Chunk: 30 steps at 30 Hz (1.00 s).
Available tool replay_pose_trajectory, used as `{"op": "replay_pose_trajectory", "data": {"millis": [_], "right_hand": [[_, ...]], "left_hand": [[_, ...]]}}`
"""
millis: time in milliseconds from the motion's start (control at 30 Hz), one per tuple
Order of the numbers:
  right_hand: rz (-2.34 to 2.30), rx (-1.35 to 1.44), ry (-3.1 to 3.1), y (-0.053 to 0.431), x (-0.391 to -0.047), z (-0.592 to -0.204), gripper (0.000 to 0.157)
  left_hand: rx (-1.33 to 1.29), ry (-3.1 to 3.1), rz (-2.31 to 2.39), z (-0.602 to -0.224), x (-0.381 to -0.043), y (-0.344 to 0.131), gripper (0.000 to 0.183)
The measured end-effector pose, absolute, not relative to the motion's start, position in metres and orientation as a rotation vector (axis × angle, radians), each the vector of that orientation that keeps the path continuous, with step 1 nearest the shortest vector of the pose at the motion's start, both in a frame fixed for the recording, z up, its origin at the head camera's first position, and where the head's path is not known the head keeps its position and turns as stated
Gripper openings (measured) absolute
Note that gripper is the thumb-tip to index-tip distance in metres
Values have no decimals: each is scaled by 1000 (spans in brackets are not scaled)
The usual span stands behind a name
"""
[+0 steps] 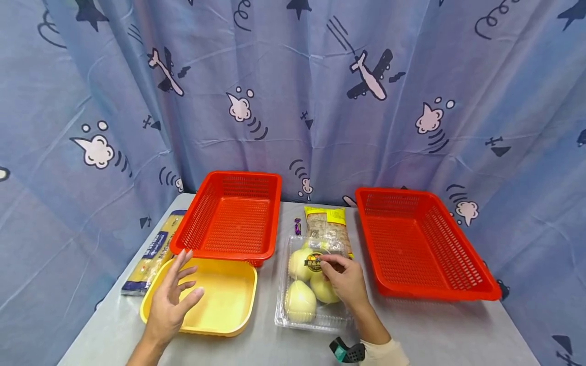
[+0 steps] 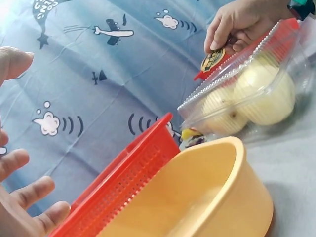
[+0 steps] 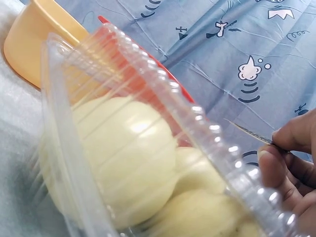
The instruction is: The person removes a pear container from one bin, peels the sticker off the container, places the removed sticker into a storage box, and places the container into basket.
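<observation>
Pinched between the thumb and forefinger of my right hand point(image 1: 348, 284) is a round black-and-gold label sticker point(image 1: 313, 262). In the left wrist view the sticker point(image 2: 213, 60) stands above the lid, apart from it; edge-on in the right wrist view, it point(image 3: 251, 134) looks thin. Below lies a clear plastic fruit box point(image 1: 286, 322) with several pale yellow-green fruits point(image 1: 300, 302) inside, its ridged lid point(image 3: 197, 118) over them. My left hand point(image 1: 169, 302) hovers with spread fingers over the left side of a yellow basin point(image 1: 242, 325), holding nothing.
A red basket point(image 1: 270, 239) stands behind the basin, another red basket point(image 1: 439, 294) to the right. Behind the box lie a yellow-topped food packet point(image 1: 327, 219) and a small purple-wrapped sweet point(image 1: 297, 226). A long yellow-and-blue packet point(image 1: 153, 254) lies at the left edge. A patterned curtain point(image 1: 293, 101) hangs behind.
</observation>
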State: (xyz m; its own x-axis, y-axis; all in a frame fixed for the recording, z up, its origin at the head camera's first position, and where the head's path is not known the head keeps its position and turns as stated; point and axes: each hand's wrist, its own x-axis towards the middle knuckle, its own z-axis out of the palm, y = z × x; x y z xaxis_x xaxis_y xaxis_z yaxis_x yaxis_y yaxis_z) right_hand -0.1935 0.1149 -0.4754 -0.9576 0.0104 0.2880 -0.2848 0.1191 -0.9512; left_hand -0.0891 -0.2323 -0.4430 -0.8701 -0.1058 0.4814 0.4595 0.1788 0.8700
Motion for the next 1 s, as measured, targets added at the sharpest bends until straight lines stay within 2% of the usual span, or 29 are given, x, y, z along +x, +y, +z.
{"op": "replay_pose_trajectory", "data": {"millis": [567, 867, 1000], "right_hand": [[1924, 272, -2157, 114, -194, -476, 9], [1938, 270, -2159, 114, -194, -475, 9], [1950, 238, -2179, 113, -194, -473, 10]], "left_hand": [[-290, -2123, -1529, -448, -89, -251, 85], [-42, -2324, -1412, -449, -84, -260, 80], [-24, -2361, -1327, -452, -83, -265, 81]]}}
